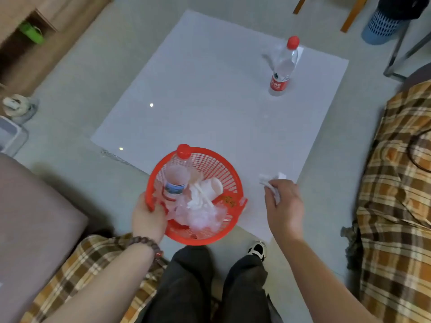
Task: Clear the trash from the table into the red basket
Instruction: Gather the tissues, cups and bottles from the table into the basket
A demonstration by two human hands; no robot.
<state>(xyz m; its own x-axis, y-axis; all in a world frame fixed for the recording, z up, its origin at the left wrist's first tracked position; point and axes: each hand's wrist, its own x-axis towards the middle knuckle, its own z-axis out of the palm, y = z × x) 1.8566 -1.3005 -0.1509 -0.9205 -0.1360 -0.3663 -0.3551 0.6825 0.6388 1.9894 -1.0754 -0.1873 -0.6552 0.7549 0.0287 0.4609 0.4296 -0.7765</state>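
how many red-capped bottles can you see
2. One bottle stands upright at the far right of the table; the other bottle leans inside the red basket. More could be hidden under the basket's trash.

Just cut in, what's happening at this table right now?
A person is clearing trash. The left hand holds the red basket at the table's near edge; it already holds a bottle, a cup and crumpled plastic. The right hand grips a white tissue beside the basket. One capped bottle stands at the far corner of the table.
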